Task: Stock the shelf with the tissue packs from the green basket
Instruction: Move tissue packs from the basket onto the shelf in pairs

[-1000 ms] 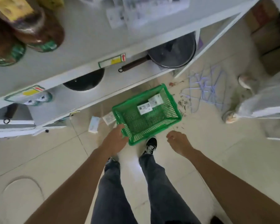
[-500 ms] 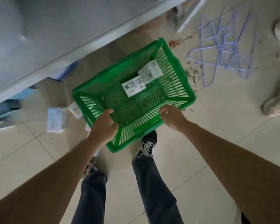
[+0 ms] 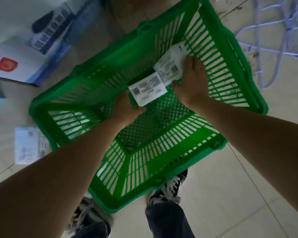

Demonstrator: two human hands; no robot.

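Now both hands [image 3: 126,107] [image 3: 191,83] on tissue packs [image 3: 147,91]; labels illegible, blurred.

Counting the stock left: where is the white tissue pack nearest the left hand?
In the head view, the white tissue pack lies on the mesh floor of the green plastic basket, centre frame, between the left hand and right hand, overlapping a second pack.

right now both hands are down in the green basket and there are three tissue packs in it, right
Not quite: the head view shows two tissue packs, not three. The left hand reaches the nearer pack, the right hand the farther pack, both inside the green basket.
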